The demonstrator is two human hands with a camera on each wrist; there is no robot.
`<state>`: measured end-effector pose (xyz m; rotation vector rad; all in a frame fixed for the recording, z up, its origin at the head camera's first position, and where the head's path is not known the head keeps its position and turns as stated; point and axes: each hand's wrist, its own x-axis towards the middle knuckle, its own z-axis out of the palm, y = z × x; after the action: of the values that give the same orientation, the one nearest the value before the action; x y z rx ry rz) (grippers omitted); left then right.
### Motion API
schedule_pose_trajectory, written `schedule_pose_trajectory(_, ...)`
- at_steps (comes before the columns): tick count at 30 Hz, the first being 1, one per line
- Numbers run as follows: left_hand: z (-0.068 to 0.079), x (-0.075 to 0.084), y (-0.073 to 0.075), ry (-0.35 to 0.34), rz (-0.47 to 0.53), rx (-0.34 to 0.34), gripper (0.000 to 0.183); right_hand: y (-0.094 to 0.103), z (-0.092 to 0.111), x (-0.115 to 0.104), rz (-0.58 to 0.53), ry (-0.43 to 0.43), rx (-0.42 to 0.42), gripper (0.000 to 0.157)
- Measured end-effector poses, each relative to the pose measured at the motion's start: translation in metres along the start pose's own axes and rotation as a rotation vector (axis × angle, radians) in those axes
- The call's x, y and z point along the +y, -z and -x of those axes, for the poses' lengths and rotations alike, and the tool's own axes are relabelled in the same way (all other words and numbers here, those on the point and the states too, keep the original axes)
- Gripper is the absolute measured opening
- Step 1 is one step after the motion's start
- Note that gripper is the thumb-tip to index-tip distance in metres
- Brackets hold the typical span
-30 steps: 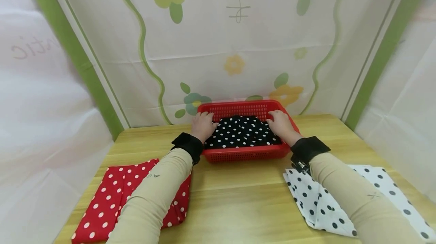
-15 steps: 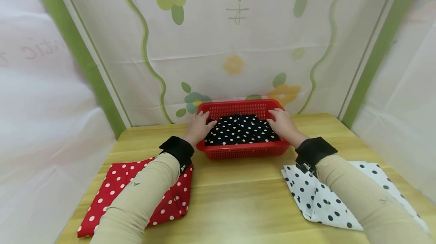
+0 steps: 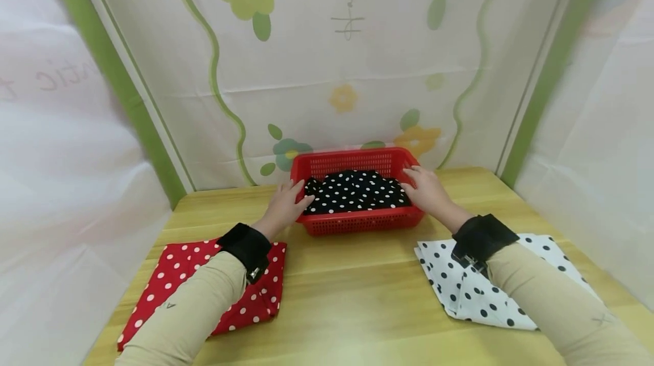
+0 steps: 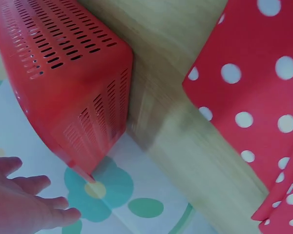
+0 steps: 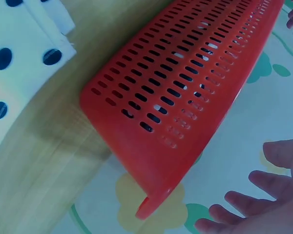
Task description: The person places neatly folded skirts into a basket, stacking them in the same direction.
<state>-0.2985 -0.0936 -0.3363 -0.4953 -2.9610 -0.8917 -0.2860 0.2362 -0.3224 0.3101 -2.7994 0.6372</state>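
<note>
Basket [image 3: 363, 223]: red plastic, at the table's [image 3: 347, 303] far side; likely light, stiff, slick.
Black cloth [image 3: 352, 193]: bunched inside, probably soft and limp.
Left hand [image 3: 284, 205]: my fingers spread by the basket's left end, gripping nothing.
Right hand [image 3: 431, 191]: fingers likewise splayed, right end, holding nothing.
Rim [image 3: 352, 152]: surest hold, I judge, at both short ends.

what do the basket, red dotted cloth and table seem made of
Basket: probably moulded plastic, glossy, with highlights and evenly slotted walls. Red dotted cloth: likely matte fabric, creased and folded; fibre unclear. Table: wood or wood-look laminate, with pale grain and a soft sheen.
</note>
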Motion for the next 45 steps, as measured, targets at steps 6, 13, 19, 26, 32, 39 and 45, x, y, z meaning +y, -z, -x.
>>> schedule_pose_trajectory(6, 0.011, -0.003, 0.0, -0.001, 0.015, 0.029, 0.066, 0.001, 0.008, 0.003, -0.007, 0.012, 0.004, 0.046)
schedule_pose_trajectory(13, 0.029, -0.005, -0.005, 0.029, 0.053, -0.01, 0.068, 0.002, 0.024, 0.002, 0.028, 0.026, -0.026, 0.051)
schedule_pose_trajectory(19, 0.039, -0.003, -0.007, 0.01, 0.092, -0.028, 0.067, -0.002, 0.035, 0.003, 0.03, 0.039, -0.019, 0.051)
schedule_pose_trajectory(26, 0.052, -0.001, -0.01, -0.029, 0.107, -0.057, 0.067, 0.0, 0.051, -0.001, 0.009, 0.039, 0.007, 0.049)
schedule_pose_trajectory(32, 0.068, -0.001, -0.017, 0.014, 0.13, -0.057, 0.069, -0.002, 0.066, -0.005, 0.016, 0.056, -0.001, 0.048)
schedule_pose_trajectory(39, 0.078, 0.0, -0.022, -0.002, 0.098, -0.045, 0.065, -0.004, 0.076, -0.004, 0.0, 0.047, -0.002, 0.048)
schedule_pose_trajectory(45, 0.091, 0.002, -0.023, 0.02, 0.109, -0.062, 0.066, -0.006, 0.089, -0.004, 0.012, 0.043, -0.001, 0.047)
